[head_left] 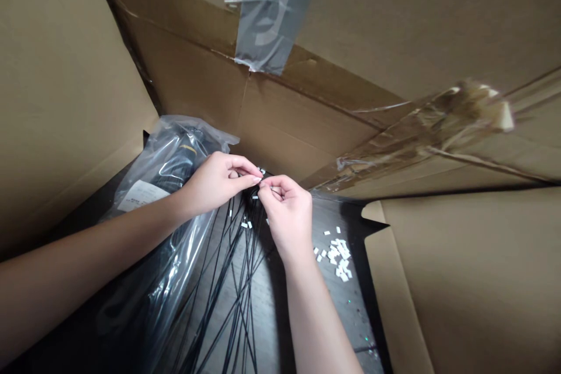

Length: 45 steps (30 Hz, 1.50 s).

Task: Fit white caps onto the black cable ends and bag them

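Note:
My left hand (217,181) is closed in a pinch, its fingertips meeting those of my right hand; what it pinches is too small to make out. My right hand (287,207) is also pinched, and a thin dark strand, seemingly a black wire, shows at its fingers. Below both hands, many loose black wires (239,257) fan out toward me, with their far ends gathered under my fingertips. A few small white pieces (246,224) sit among those wires. Right of my right hand lies a scattered pile of similar white pieces (340,254).
A clear plastic bag (175,257) of dark bundled wires, with a white label (142,194), lies under my left forearm. Cardboard walls (280,117) enclose the grey work surface (324,222); a cardboard box (473,274) stands at right. Crumpled brown tape (438,123) sticks out from the back cardboard.

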Motion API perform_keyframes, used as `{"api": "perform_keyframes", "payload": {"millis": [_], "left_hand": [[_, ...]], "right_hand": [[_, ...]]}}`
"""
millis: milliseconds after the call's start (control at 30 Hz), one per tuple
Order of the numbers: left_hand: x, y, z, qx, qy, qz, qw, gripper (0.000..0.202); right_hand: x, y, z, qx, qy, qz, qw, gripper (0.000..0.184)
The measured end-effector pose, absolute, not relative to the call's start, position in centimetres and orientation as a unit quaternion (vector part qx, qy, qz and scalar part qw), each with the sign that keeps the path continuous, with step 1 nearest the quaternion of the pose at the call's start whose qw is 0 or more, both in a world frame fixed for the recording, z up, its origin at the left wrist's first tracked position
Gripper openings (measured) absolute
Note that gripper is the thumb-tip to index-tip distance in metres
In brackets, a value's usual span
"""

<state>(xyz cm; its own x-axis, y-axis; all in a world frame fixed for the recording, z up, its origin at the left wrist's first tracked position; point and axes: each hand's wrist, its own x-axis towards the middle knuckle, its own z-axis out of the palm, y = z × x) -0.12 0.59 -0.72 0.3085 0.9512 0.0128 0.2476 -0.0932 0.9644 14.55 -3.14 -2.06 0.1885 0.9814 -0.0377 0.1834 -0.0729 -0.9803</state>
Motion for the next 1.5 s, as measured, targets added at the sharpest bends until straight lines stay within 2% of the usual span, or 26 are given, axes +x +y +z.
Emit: {"api": "perform_keyframes", "payload": {"millis": [900,1133,1500], "left_hand": [[-0.01,0.72,-0.73,0.646,0.471,0.361,0.479,0.012],[-0.11,0.55,-0.93,0.709,0.450,0.345,0.420,0.020],[-0.09,0.50,-0.82,0.721,0.439,0.378,0.380,0.011]], "right_hand": [[14.57,-2.98,-2.41,-0.585,-0.494,0.432,0.478,0.019],[15.06,-2.52,-2.27,-0.578,-0.457,0.470,0.486,0.024],[15.31,-2.58,-1.93,-0.560,-0.439,0.507,0.486,0.025]]}}
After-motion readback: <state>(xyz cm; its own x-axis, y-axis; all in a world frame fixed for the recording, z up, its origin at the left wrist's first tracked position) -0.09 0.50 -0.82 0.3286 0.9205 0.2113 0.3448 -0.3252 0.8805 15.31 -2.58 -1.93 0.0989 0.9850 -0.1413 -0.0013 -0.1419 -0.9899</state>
